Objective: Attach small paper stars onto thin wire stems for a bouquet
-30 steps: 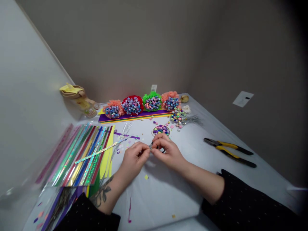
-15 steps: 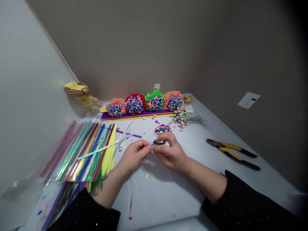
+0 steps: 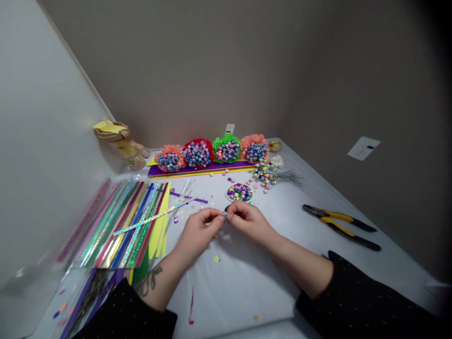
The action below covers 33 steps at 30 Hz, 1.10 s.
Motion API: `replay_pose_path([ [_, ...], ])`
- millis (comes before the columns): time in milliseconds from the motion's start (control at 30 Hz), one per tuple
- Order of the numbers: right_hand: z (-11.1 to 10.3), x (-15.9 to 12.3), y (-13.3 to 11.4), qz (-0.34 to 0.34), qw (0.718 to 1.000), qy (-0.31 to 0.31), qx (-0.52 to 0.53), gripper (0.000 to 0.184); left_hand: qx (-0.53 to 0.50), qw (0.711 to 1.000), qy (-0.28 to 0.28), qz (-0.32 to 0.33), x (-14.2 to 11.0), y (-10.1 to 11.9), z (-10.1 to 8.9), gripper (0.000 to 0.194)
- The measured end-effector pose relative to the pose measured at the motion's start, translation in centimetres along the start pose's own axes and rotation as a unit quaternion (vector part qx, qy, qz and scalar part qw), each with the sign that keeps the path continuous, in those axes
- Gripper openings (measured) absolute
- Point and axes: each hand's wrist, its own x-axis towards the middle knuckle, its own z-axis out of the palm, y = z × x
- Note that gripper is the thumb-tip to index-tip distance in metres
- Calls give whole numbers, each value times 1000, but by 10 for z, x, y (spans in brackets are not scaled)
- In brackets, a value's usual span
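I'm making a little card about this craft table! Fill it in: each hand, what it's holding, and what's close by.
Left hand: pinching a tiny shiny piece
Right hand: pinching the same piece
Held piece: too small to tell what it is
Closest thing: round dish of paper stars
Right side: yellow-handled pliers
Left side: shiny paper strips
Far edge: star bunches in tissue paper

white table [image 3: 247, 287], inspected: shiny paper strips [image 3: 123, 226] laid at left, yellow-handled pliers [image 3: 339, 227] at right, star bunches [image 3: 212, 153] in a row along the back, dish of stars [image 3: 239, 192] near center, loose stars [image 3: 263, 176] scattered beside it.
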Motion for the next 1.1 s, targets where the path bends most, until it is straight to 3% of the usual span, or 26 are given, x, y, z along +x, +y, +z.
replay_pose_path([
  [233, 2, 0, -1, 24, 999, -12, 19, 12, 64, 997, 19, 40, 0, -1, -1, 16],
  [367, -10, 3, -1, -30, 998, -25, -48, 11, 80, 994, 43, 56, 3, -2, -3, 13],
  [467, -25, 7, 1, -84, 974, -31, -209, 16, 77, 994, 54, 58, 5, -4, -5, 12],
  [567, -32, 9, 4, -69, 931, -78, -350, 14, 54, 996, 51, 43, 5, -5, -6, 11],
  [833, -27, 5, 5, 5, 895, -154, -419, 11, -37, 999, 25, -24, 4, 1, -5, 12],
  [933, -26, 5, 5, 31, 915, -140, -378, 11, -112, 992, 2, -55, 4, 4, -7, 12],
  [1033, -31, 7, 5, 60, 968, -82, -230, 10, -187, 978, -25, -93, 3, 7, -11, 14],
  [1100, -39, 10, 5, 76, 986, -65, -130, 12, -211, 971, -36, -108, 3, 9, -15, 15],
])
